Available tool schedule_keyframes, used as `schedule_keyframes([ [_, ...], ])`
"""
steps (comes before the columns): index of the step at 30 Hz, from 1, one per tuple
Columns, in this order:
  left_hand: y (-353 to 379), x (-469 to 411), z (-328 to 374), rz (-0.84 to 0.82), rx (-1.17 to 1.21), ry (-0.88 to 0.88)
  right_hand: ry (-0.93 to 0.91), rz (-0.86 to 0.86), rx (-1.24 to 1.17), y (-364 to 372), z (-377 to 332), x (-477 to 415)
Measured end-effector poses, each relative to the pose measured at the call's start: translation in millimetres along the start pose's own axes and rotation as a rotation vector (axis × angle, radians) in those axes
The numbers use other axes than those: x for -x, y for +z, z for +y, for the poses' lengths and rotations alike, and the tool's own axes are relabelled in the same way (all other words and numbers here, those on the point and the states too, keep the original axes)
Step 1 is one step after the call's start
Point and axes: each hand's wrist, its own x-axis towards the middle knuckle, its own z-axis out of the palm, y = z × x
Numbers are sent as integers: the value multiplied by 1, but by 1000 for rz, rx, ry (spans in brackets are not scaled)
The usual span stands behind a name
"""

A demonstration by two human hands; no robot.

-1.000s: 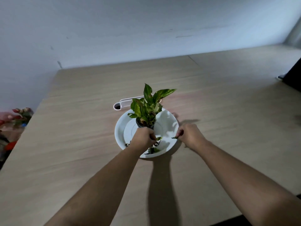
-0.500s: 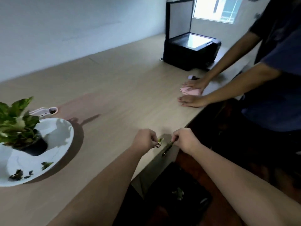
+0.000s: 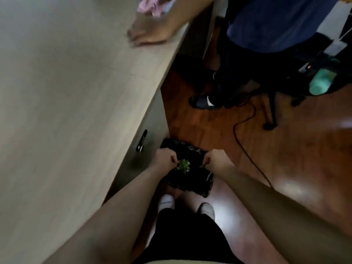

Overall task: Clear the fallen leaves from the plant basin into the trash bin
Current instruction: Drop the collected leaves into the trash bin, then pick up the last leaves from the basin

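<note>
A trash bin with a black liner (image 3: 198,184) stands on the floor beside the desk. Both my hands hover right over its opening. My left hand (image 3: 164,159) is at the bin's left side with its fingers pinched together, and a small green leaf shows at the fingertips. My right hand (image 3: 217,161) is at the right side, also pinched, on a thin dark leaf piece that is hard to make out. A clump of green leaves (image 3: 183,165) shows between my hands, inside the bin. The plant basin is out of view.
The wooden desk (image 3: 66,92) fills the left, with a drawer handle (image 3: 142,141) under its edge. Another person stands at the upper right, one hand (image 3: 148,34) on the desk by a pink cloth (image 3: 152,6). A black cable (image 3: 245,149) crosses the floor. My shoes (image 3: 167,201) are just below the bin.
My view swung from the plant basin on the desk down to the floor. Both hands carried their leaf pieces off the desk edge and now sit low over the bin.
</note>
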Motion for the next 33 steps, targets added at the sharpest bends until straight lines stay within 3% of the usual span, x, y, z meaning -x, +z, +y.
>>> schedule_keyframes([
  [3,24,-21,-18,-27,33,0,92,-71,-71,29,15,-18],
  [9,55,-57,-35,-107,29,0,134,14,-191,63,31,-47],
  [18,32,-51,-23,-168,-71,-30,111,24,-175,39,25,-35],
  [25,-28,-18,20,-2,-33,-19,-51,121,-92,-38,-16,-5],
  [33,-115,63,52,374,75,-47,-322,290,-29,-104,-99,29],
])
